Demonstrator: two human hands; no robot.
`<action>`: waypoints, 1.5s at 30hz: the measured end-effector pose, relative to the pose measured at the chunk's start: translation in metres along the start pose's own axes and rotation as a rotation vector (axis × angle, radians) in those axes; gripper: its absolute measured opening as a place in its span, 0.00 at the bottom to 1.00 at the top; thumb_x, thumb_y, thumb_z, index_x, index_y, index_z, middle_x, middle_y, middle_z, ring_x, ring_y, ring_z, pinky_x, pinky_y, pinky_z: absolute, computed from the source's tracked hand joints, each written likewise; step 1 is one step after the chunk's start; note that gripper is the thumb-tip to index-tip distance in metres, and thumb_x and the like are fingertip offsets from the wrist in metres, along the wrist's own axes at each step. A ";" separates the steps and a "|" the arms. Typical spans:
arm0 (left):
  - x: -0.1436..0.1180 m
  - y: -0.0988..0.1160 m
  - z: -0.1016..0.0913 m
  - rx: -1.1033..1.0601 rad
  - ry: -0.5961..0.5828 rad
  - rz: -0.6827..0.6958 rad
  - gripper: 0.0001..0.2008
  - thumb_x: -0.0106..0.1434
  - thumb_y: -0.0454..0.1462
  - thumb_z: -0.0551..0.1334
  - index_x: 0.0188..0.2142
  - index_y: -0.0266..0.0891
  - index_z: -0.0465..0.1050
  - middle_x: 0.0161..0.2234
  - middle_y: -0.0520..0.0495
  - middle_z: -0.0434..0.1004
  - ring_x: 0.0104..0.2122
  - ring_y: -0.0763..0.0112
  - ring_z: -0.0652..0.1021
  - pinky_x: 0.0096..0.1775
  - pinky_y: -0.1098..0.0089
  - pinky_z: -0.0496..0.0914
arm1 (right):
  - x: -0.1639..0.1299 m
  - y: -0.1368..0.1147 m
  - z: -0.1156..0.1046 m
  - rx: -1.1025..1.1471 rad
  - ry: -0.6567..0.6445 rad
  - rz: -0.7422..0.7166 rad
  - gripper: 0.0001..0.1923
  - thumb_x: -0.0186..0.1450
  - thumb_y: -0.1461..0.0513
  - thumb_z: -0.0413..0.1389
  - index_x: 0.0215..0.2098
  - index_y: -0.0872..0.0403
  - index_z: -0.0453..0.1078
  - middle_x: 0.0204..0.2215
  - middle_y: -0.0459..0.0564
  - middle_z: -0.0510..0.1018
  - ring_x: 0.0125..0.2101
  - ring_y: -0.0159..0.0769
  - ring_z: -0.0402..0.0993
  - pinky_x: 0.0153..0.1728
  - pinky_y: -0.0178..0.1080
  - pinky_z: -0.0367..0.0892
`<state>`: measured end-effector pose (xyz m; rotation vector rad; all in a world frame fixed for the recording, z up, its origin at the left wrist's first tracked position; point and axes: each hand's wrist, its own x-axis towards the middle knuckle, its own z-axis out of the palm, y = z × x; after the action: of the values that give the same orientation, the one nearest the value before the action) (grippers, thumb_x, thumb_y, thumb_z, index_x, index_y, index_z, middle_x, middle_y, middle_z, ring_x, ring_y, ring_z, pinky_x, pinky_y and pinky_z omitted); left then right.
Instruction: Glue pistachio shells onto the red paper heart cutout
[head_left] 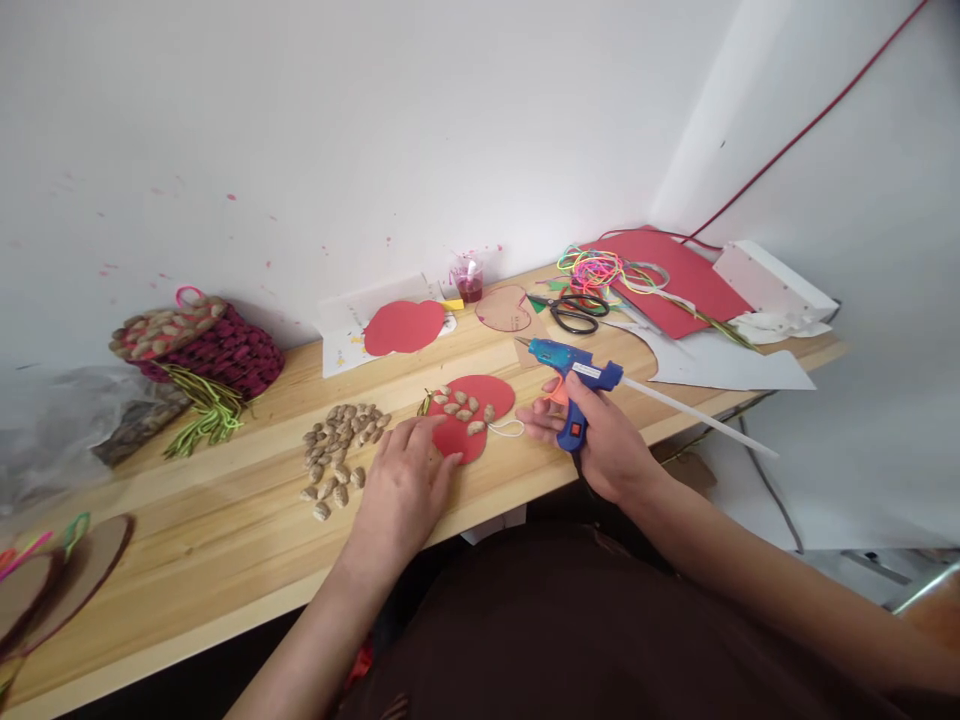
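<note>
My right hand (611, 440) grips a blue hot glue gun (566, 360) with an orange trigger; its nozzle points left and a long white glue stick (697, 418) sticks out of its back. My left hand (405, 480) lies palm down, fingers stretched and thumb apart, over the left edge of a red lobed paper shape (487, 392). Several tan, mottled bean-like pieces (462, 413) sit on that red shape. A white loop of string (508, 430) comes off its right side. To the left of my left hand is a loose pile of similar bean-like pieces (341, 430).
Black-handled scissors (577, 318), tangled colored cords (596, 270) and red sheets (675, 280) lie at the back right. Another red cutout (405, 327) and a cup of dark red liquid (471, 285) stand near the wall. A purple woven basket-like piece (244, 350) is at left.
</note>
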<state>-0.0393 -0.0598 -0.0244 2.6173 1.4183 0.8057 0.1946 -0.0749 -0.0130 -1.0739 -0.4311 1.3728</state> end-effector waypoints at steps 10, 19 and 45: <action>-0.016 0.028 0.000 -0.324 -0.234 0.010 0.18 0.69 0.35 0.61 0.58 0.42 0.68 0.53 0.41 0.74 0.52 0.60 0.76 0.54 0.59 0.74 | 0.026 -0.005 0.016 0.003 -0.059 0.080 0.12 0.72 0.54 0.53 0.35 0.51 0.70 0.27 0.47 0.80 0.30 0.37 0.82 0.37 0.41 0.78; 0.008 0.027 -0.013 -0.556 -0.280 0.118 0.20 0.70 0.36 0.61 0.60 0.49 0.68 0.58 0.45 0.72 0.57 0.65 0.74 0.59 0.63 0.70 | 0.039 -0.016 0.004 -0.037 -0.099 0.043 0.14 0.70 0.51 0.56 0.33 0.51 0.73 0.30 0.49 0.81 0.34 0.38 0.82 0.34 0.37 0.78; -0.002 -0.016 -0.017 -0.253 -0.197 -0.001 0.24 0.68 0.40 0.64 0.63 0.47 0.64 0.58 0.43 0.70 0.58 0.60 0.73 0.59 0.58 0.68 | 0.033 -0.007 0.014 -0.025 -0.152 0.140 0.14 0.71 0.51 0.54 0.34 0.51 0.72 0.30 0.50 0.83 0.39 0.43 0.84 0.42 0.44 0.78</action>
<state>-0.0599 -0.0551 -0.0153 2.4274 1.1816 0.6564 0.1949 -0.0390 -0.0115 -1.0396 -0.4926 1.5839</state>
